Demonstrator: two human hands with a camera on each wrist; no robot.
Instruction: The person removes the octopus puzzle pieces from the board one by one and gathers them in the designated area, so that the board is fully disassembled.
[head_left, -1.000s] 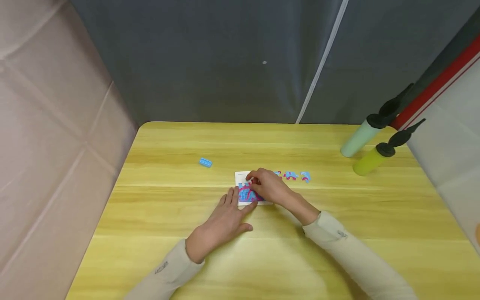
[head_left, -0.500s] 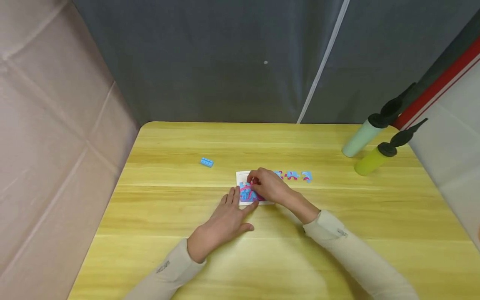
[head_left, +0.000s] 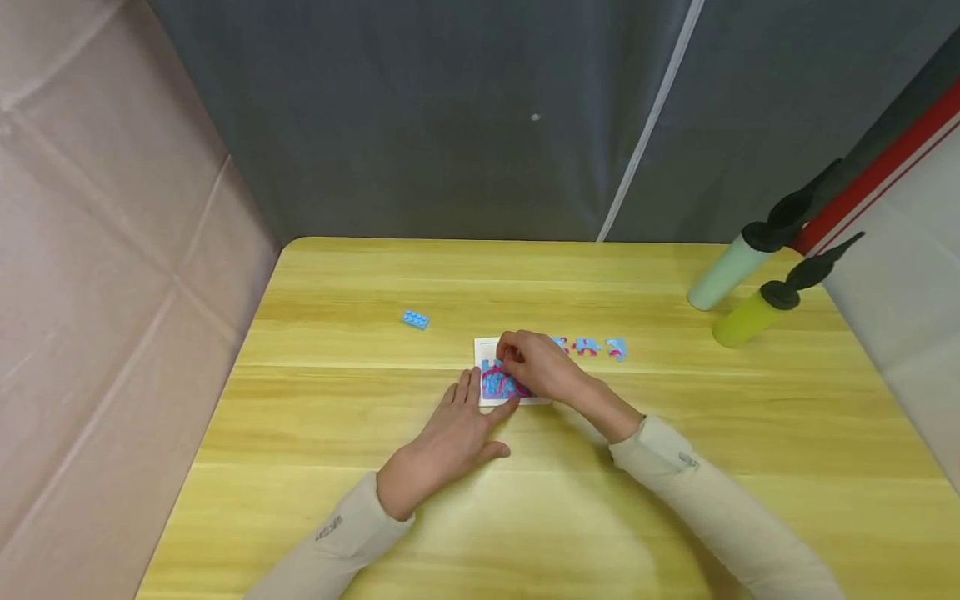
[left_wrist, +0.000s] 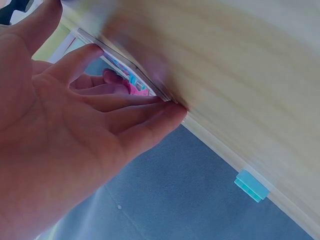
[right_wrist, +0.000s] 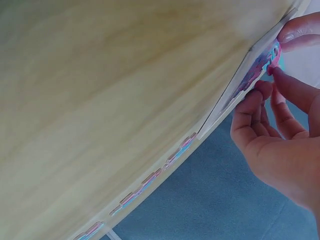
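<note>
A square white tray (head_left: pixel 486 347) lay on the pale yellow wood-grain table (head_left: pixel 322 450), just below the middle of the head frame, holding a partly assembled pink-and-blue jigsaw puzzle (head_left: pixel 497 383). The person's left hand (head_left: pixel 450 437), lower centre, had straight fingers: three lay close together at the tray's left edge, the forefinger reached apart to its bottom edge, and the thumb pointed away over the table. The right hand (head_left: pixel 547 367) was bent over the tray's upper right, thumb and forefinger pinching a small pink puzzle piece (right_wrist: pixel 271 68), mostly hidden by them; its other fingers were curled in. Right of that hand lay a row of three loose pink-and-blue pieces (head_left: pixel 587 347), the leftmost partly covered in the head view. A light blue studded plastic brick (head_left: pixel 416 320) lay left of centre, well apart from the tray. A mint-green cylinder (head_left: pixel 725 275) and a lime-green cylinder (head_left: pixel 750 321), both black-topped, stood upper right
</note>
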